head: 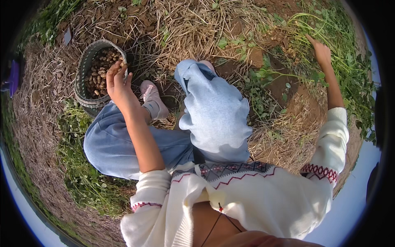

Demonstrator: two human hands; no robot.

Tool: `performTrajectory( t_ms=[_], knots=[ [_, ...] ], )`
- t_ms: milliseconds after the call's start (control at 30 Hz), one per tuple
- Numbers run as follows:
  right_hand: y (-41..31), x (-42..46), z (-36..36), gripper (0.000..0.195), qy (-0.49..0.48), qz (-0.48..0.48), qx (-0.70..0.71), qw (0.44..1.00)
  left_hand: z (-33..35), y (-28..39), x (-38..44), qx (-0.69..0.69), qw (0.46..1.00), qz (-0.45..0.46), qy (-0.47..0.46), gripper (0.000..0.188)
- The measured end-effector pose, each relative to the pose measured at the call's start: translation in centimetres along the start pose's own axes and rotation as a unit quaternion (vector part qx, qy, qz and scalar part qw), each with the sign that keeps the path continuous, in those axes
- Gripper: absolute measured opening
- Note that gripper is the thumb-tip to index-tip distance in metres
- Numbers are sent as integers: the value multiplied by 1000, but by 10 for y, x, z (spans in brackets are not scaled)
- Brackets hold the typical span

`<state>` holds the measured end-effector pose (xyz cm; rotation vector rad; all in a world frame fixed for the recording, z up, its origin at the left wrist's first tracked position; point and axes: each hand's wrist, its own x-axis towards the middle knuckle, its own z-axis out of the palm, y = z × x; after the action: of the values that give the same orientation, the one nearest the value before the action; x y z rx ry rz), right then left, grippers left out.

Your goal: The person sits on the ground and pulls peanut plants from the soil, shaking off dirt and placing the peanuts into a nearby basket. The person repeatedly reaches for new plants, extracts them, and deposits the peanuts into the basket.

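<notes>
A woven basket (81,81) at the left holds many soil-covered peanuts in their shells (98,72). My left hand (118,85) hangs over its near right rim, palm up, with fingers apart and soiled fingertips above the nuts. No nut shows clearly in its grasp. Far to the right, my right hand (321,53) reaches to a heap of pulled peanut plants (308,29). Its index finger extends towards the pale stems; the other fingers are hidden, so whether they grip a stem is unclear. Clumps of pods and roots (288,46) lie just left of that fingertip.
My bent legs in blue jeans (216,117) and a pink shoe (154,98) lie between the hands. Dry straw (197,27) covers the soil. Green vines (89,173) lie beside my left knee. A purple object (14,78) and a flat, dark-edged object (67,36) appear farther left.
</notes>
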<state>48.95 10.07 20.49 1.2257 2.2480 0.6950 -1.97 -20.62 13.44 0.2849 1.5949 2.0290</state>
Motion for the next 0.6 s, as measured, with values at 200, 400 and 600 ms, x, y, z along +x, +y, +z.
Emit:
performTrajectory(
  t_ms=[200, 400, 600],
  knots=[
    [18, -9, 17, 72, -26, -58, -26, 998, -1, -3, 2, -14, 1000, -6, -6, 22],
    [20, -35, 27, 67, -53, 34, 46, 997, 3, 4, -2, 8, 1000, -3, -4, 22],
    [24, -55, 20, 66, -93, 116, 55, 987, -2, 1, -1, 1, 1000, -2, -12, 23]
  ],
)
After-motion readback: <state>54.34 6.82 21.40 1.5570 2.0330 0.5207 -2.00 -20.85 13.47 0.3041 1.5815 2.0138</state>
